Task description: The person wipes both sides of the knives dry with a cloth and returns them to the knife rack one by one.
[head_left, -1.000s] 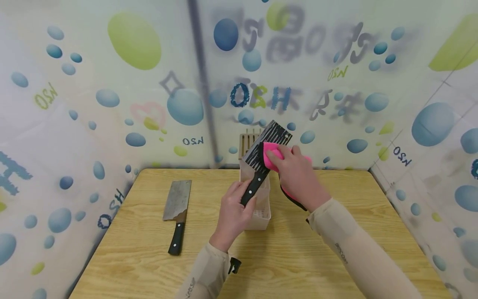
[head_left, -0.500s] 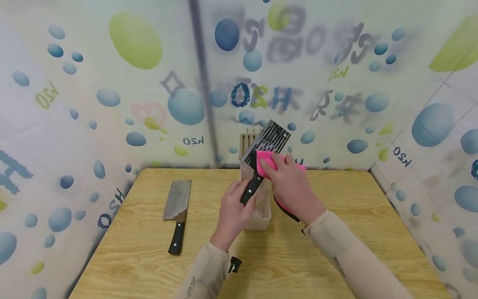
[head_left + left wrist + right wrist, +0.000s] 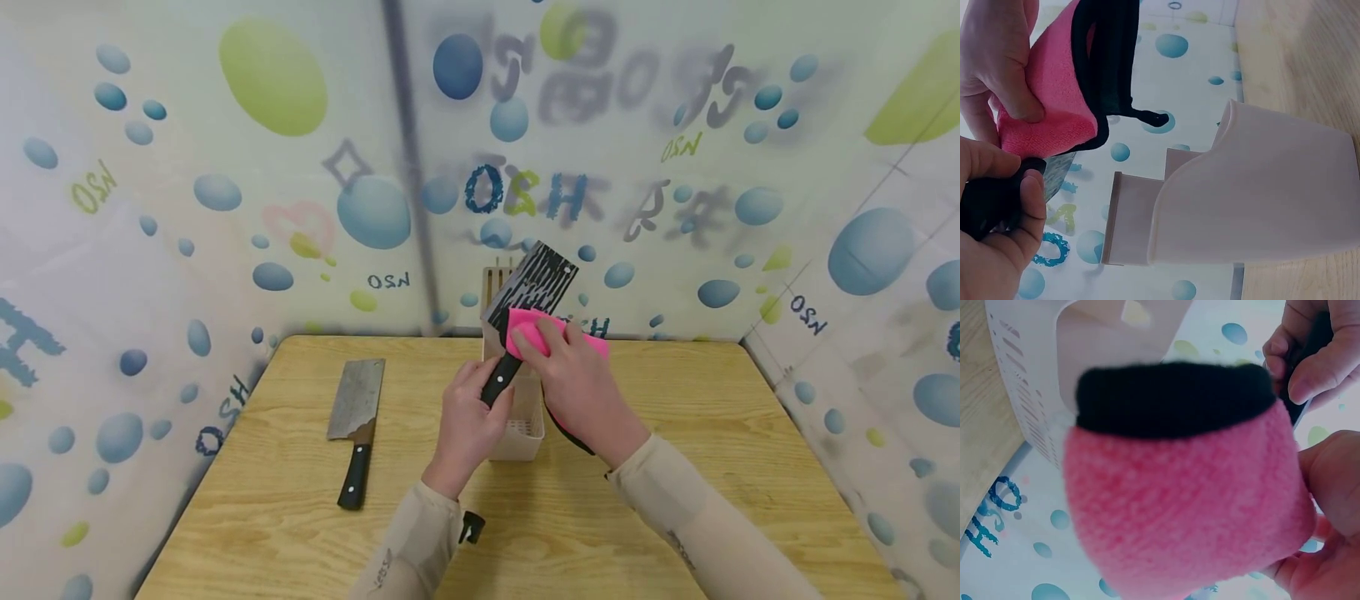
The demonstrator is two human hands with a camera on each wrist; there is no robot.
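My left hand (image 3: 468,417) grips the black handle of a cleaver (image 3: 536,279), its dark-streaked blade tilted up to the right. With my right hand (image 3: 581,383) I pinch a pink cloth (image 3: 525,333) with black edging against the blade near the handle. In the left wrist view, the cloth (image 3: 1054,94) hangs in folds beside the left fingers, hiding most of the blade. The right wrist view is largely filled by the cloth (image 3: 1191,506), with the left hand (image 3: 1329,356) on the handle behind it.
A second cleaver (image 3: 356,417) with a black handle lies on the wooden table (image 3: 247,517) at left. Behind my hands stands a pale knife holder (image 3: 517,450), slotted at the top and perforated low down. A patterned wall (image 3: 637,167) borders the table's far edge.
My right hand has slid the cloth down the blade toward the handle, moving left and nearer to me. The cleaver has shifted slightly left; my left hand keeps its hold.
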